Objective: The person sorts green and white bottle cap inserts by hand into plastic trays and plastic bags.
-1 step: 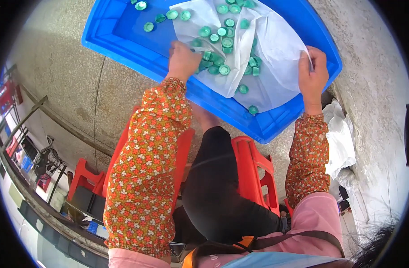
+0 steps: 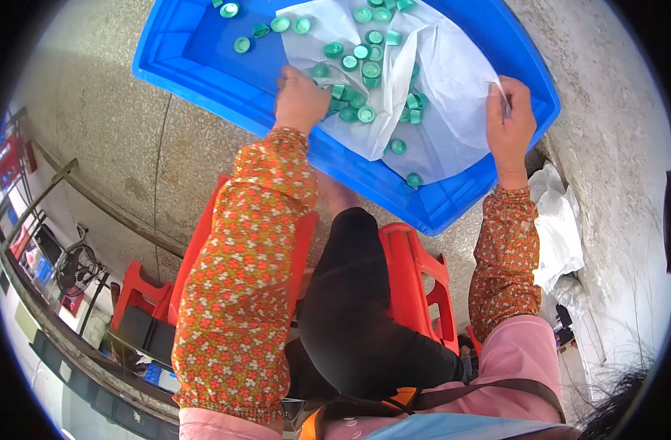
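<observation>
A thin white plastic sheet (image 2: 452, 81) lies crumpled in a blue plastic bin (image 2: 222, 99). Several green ribbed bottle caps (image 2: 366, 114) rest on it and among its folds, some turned hollow side up. At the bin's right side my right hand (image 2: 511, 121) pinches the sheet's edge between thumb and fingers. My left hand (image 2: 300, 101) is over the bin's near wall, at the left edge of the sheet and beside a cluster of caps. Its fingers are curled, and their tips are mostly hidden, so I cannot make out what they grip.
More caps (image 2: 241, 45) lie on the bare bin floor at the left. Red plastic stools (image 2: 416, 286) stand near my legs. A white plastic bag (image 2: 555, 227) sits by the wall at right. Farther left are a long rail (image 2: 108, 198) and a black fan (image 2: 76, 268).
One cap near the top of the sheet has shifted slightly left and turned to show its ribbed side. Both hands stay almost where they were.
</observation>
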`<state>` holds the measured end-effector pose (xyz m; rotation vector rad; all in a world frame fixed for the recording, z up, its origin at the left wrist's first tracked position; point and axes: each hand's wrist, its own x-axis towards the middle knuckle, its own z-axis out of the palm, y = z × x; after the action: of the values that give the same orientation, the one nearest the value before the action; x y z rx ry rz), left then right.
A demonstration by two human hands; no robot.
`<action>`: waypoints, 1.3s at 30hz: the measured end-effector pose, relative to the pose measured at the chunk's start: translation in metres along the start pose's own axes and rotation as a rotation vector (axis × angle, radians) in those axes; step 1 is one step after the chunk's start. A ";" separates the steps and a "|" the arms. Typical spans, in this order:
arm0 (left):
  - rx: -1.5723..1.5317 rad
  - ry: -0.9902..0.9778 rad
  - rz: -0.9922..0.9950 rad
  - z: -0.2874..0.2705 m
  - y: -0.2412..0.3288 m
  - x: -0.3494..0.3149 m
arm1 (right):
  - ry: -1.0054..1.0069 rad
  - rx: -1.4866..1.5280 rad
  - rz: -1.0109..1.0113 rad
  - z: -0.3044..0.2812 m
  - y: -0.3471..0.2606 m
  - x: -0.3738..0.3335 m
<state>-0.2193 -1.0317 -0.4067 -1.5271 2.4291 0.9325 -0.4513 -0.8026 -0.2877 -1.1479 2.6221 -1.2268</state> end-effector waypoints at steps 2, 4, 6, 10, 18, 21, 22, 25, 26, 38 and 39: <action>0.356 -0.239 -0.107 -0.015 0.041 -0.012 | -0.046 -0.218 -0.083 -0.014 0.005 -0.004; 0.373 -0.339 -0.134 -0.024 0.034 -0.008 | 0.007 -0.215 -0.038 -0.009 0.013 -0.016; 0.375 -0.447 -0.154 -0.032 0.035 -0.007 | 0.057 -0.228 0.005 -0.010 0.015 -0.024; 0.499 -0.528 0.011 -0.037 0.043 -0.018 | -0.055 -0.061 0.254 -0.020 0.006 -0.033; -0.199 -0.501 -0.066 0.011 0.025 -0.017 | -0.597 -0.167 0.559 -0.012 0.007 -0.081; -0.345 -0.373 -0.013 0.013 0.025 -0.020 | -0.732 -0.381 0.419 0.012 0.001 -0.096; -0.443 -0.325 -0.061 0.011 0.027 -0.019 | -0.730 -0.380 0.422 0.017 0.000 -0.093; -0.800 -0.316 -0.301 -0.017 0.061 -0.025 | -0.778 -0.342 0.612 0.026 0.015 -0.086; -1.058 -0.345 -0.499 -0.026 0.076 -0.027 | -0.677 -0.215 0.550 0.024 0.032 -0.089; -1.560 -0.242 -0.108 -0.075 0.090 -0.015 | -0.976 -0.613 0.248 -0.008 0.060 -0.060; -1.593 -0.232 -0.061 -0.080 0.088 -0.017 | -0.903 -0.480 0.193 -0.005 0.032 -0.066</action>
<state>-0.2692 -1.0368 -0.2979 -1.4194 1.1680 3.0909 -0.4245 -0.7435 -0.3236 -1.0876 2.2237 0.0298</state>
